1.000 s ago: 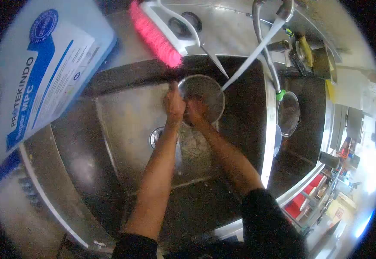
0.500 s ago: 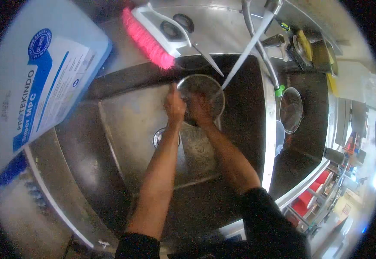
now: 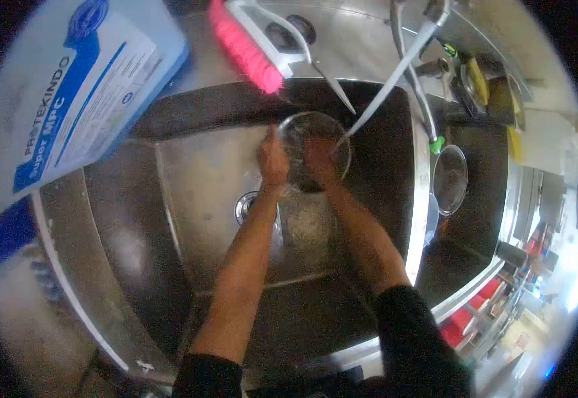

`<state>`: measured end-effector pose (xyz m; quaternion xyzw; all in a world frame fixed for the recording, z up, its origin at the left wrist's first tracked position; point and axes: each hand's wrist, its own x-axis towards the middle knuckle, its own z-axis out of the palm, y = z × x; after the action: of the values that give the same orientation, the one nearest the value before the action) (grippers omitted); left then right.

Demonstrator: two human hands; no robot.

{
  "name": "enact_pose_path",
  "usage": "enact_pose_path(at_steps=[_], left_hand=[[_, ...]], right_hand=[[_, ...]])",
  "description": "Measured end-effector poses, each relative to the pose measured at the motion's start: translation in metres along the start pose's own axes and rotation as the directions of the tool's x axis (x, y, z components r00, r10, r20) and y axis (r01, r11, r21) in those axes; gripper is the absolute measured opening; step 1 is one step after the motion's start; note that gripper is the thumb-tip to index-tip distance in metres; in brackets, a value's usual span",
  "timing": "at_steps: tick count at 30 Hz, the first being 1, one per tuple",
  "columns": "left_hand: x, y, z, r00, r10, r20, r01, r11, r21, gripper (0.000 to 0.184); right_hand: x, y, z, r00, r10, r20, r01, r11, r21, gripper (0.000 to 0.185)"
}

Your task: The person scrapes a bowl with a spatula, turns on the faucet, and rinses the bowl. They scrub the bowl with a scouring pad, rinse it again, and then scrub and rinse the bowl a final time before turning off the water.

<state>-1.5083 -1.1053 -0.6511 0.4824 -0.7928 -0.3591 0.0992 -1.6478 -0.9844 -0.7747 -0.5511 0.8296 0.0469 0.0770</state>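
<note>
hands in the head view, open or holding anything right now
Left hand: closed, holding the round container at its edge.
Right hand: inside it; open or closed cannot be told.

"PROTEKINDO" and, beneath it, "Super MPC" stood in capital-heavy lettering on the label [image 3: 97, 106] of the large plastic jug [image 3: 20, 99]. The label's smaller lines and the lettering in its round blue badge [image 3: 88, 20] were too blurred to read.

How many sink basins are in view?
2: the large basin beneath the left hand and right hand, and the smaller basin to its right. Others may lie out of frame.
</note>
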Motion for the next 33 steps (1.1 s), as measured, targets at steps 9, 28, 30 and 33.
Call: enact_pose_path(at_steps=[9,28,30,33], left_hand=[[-0.008,-0.007,0.008,0.996,0.081,-0.048,-0.081,0.997,0.004,0.062],[-0.045,-0.005,-0.03,0.887,0.313,-0.341,-0.376,0.917,-0.136,0.028],[-0.072,-0.017,-0.036,0.908,0.242,-0.341,-0.384,0.807,-0.448,0.013],[-0.121,0.022,-0.107,0.966,0.17,-0.193,-0.233,0.897,-0.376,0.015]], right_hand=[[-0.015,-0.056,-0.058,0.987,0.143,-0.068,-0.143,0.99,0.014,0.032],[-0.082,-0.08,-0.121,0.818,0.112,0.564,-0.214,0.97,0.118,0.05],[-0.142,-0.094,-0.07,0.656,0.529,0.539,-0.69,0.131,0.711,0.046],[-0.199,-0.085,-0.097,0.711,0.424,0.561,-0.675,0.185,0.714,0.044]])
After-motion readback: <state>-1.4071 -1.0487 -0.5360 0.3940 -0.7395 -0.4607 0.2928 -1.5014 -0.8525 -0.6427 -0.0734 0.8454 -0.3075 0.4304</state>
